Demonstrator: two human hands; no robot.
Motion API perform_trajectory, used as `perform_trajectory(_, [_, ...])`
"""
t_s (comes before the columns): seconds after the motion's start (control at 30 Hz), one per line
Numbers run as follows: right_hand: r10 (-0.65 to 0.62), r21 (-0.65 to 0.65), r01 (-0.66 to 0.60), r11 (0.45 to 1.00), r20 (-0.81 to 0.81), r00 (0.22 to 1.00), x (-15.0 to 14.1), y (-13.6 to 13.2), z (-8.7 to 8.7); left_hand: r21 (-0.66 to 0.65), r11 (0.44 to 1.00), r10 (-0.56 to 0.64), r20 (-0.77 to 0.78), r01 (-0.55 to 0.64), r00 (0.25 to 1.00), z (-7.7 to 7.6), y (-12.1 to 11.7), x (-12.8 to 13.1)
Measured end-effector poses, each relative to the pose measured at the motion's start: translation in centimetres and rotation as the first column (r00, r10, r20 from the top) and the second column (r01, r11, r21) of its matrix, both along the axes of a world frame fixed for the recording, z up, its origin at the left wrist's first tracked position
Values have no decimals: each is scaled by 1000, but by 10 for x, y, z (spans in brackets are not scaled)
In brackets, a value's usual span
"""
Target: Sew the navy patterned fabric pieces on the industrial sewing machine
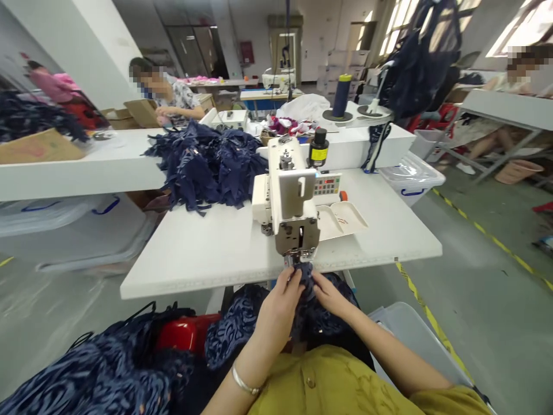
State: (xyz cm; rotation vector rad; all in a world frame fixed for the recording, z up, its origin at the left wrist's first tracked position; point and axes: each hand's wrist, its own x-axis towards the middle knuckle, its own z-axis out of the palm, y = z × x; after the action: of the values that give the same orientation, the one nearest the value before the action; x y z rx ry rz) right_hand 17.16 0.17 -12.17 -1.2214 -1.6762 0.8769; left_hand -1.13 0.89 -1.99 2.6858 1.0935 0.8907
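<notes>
A white sewing machine [290,196] stands on a white table [207,248], its head pointing at me. Just under the needle lies a piece of dark blue patterned fabric [305,275]. My left hand [280,302] pinches this fabric from the left, fingers closed on it, a silver bangle on the wrist. My right hand [329,294] grips the same piece from the right. More of the fabric hangs down over my lap [242,323].
A heap of blue fabric pieces [207,164] lies at the table's back left; another heap [99,369] sits at my lower left beside a red object [184,333]. A clear bin [410,340] stands at my right. Other people sit at tables behind. Yellow tape [432,323] marks the floor.
</notes>
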Motion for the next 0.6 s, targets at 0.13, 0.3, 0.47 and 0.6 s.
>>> perform_trajectory(0.13, [153,-92,-129,987,330,931,21,-21,-28,-303,904,-245,213,303,946,16,-9,-11])
perform_trajectory(0.3, [284,-357,-92,930,533,797,57,-38,-31,-456,856,-114,296,245,948,12,6,-43])
perform_trajectory(0.47, [370,-470,-166,867,382,847,87,-46,18,-502,853,183,30,-144,983,-23,26,-63])
perform_trajectory(0.6, [435,-397,-393,829,16,900,66,-52,77,-624,768,-101,108,147,989,-20,-1,-30])
